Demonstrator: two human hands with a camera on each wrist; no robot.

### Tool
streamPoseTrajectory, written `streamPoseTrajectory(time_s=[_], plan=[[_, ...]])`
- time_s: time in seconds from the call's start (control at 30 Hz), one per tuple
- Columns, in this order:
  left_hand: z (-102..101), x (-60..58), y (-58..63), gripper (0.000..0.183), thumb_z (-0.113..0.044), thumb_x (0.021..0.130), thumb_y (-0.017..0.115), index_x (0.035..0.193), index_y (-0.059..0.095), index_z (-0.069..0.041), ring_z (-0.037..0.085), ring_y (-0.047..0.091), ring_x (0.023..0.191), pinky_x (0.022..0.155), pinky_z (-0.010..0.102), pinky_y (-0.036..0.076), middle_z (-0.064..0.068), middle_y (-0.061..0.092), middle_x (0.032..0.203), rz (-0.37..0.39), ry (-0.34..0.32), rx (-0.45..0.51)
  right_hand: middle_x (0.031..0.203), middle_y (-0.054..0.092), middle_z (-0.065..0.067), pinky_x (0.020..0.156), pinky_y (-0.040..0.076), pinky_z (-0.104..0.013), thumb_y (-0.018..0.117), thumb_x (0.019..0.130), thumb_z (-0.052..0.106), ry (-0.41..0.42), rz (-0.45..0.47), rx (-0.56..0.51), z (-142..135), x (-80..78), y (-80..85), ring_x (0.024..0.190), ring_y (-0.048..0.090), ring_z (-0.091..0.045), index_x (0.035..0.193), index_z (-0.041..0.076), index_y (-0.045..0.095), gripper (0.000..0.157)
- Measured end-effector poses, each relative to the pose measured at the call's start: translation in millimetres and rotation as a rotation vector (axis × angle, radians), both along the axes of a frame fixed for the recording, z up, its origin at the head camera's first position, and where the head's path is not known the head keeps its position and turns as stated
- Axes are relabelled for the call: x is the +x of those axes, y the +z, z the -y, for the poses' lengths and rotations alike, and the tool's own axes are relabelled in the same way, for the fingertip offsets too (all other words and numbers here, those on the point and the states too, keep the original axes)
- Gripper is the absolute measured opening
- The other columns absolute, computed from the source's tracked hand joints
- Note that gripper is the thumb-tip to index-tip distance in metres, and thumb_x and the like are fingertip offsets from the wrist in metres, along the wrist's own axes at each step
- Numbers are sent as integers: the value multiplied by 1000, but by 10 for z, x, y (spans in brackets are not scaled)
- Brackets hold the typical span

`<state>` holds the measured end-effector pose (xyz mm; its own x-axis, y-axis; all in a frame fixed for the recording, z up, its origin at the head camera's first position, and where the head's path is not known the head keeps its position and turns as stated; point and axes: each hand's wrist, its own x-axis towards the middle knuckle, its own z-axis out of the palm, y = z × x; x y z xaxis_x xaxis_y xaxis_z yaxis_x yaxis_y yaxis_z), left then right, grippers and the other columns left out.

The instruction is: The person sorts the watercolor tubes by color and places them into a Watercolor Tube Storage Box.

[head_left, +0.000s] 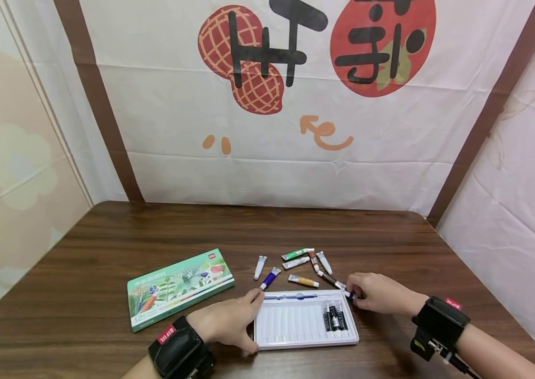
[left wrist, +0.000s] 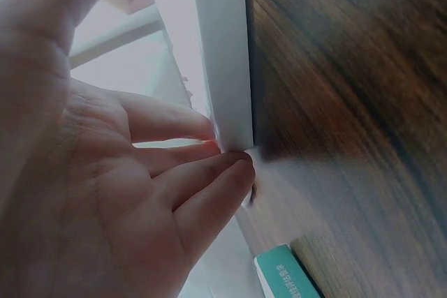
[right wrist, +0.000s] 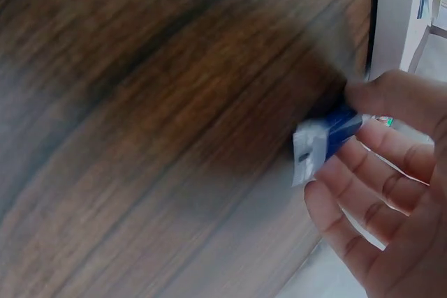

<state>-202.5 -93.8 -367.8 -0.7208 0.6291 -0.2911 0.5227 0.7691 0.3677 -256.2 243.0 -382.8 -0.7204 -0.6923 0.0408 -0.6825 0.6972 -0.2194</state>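
Observation:
A shallow white tray (head_left: 296, 346) with ribbed slots lies on the table. Several dark-labelled paint tubes (head_left: 334, 318) sit at its right end, and a blue paintbrush (head_left: 291, 297) lies along its back groove. My left hand (head_left: 231, 320) holds the tray's left end, thumb at the front corner and fingers at the back one. In the left wrist view, its fingertips (left wrist: 241, 169) meet the tray's edge. By the tray's right back corner, my right hand (head_left: 383, 292) pinches a blue paint tube (right wrist: 339, 132) between thumb and fingers, its flat white end pointing outward.
Behind the tray lie loose paint tubes: white (head_left: 260, 267), purple-blue (head_left: 270, 278), green (head_left: 295, 255), ochre (head_left: 303, 281), brown (head_left: 314, 260) and black (head_left: 330, 279), among others. A green illustrated box (head_left: 179, 289) lies to the left. A printed cloth (head_left: 267, 179) hangs behind the table.

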Motion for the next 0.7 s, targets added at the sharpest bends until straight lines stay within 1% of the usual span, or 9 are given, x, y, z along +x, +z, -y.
streamPoseTrajectory(time_s=[0.17, 0.27, 0.37, 0.57, 0.63, 0.7], plan=[[-2, 5, 3, 93, -38, 72, 74, 142, 28, 3, 24, 40, 122, 94, 33, 37, 17, 24, 145, -1, 1, -2, 77, 48, 11, 55, 40, -24, 68, 81, 8, -14, -11, 4, 17, -38, 50, 65, 45, -3, 88, 16, 58, 14], [-4, 15, 10, 92, -37, 73, 74, 142, 28, 3, 24, 39, 123, 95, 33, 36, 17, 24, 145, -1, 0, -3, 78, 50, 12, 56, 41, -23, 66, 83, 8, -22, -18, -16, 53, -22, 110, 65, 47, -2, 89, 15, 60, 11], [-5, 25, 16, 92, -37, 73, 74, 141, 28, 4, 25, 39, 123, 95, 34, 36, 18, 24, 145, -2, -1, -4, 79, 54, 11, 56, 43, -24, 63, 83, 6, 21, -47, -50, 118, 23, 184, 66, 50, -3, 90, 13, 62, 11], [-7, 21, 22, 92, -37, 72, 75, 142, 29, 3, 25, 38, 124, 95, 34, 36, 18, 24, 145, 5, 8, -14, 86, 57, 8, 55, 41, -20, 61, 82, 4, 116, -80, -54, 287, 156, 293, 65, 49, -1, 94, 12, 65, 15], [-9, 15, 21, 93, -37, 72, 75, 142, 29, 3, 25, 38, 124, 96, 35, 36, 18, 24, 145, 4, 9, -19, 88, 57, 7, 54, 40, -18, 61, 82, 5, 160, -111, -51, 341, 197, 309, 65, 50, -2, 94, 12, 65, 15], [-12, 14, 24, 93, -38, 72, 75, 142, 29, 3, 25, 38, 124, 96, 35, 35, 18, 24, 145, 3, 8, -21, 90, 58, 7, 55, 41, -18, 63, 81, 5, 210, -164, -49, 391, 235, 319, 68, 53, -3, 94, 13, 66, 15]])
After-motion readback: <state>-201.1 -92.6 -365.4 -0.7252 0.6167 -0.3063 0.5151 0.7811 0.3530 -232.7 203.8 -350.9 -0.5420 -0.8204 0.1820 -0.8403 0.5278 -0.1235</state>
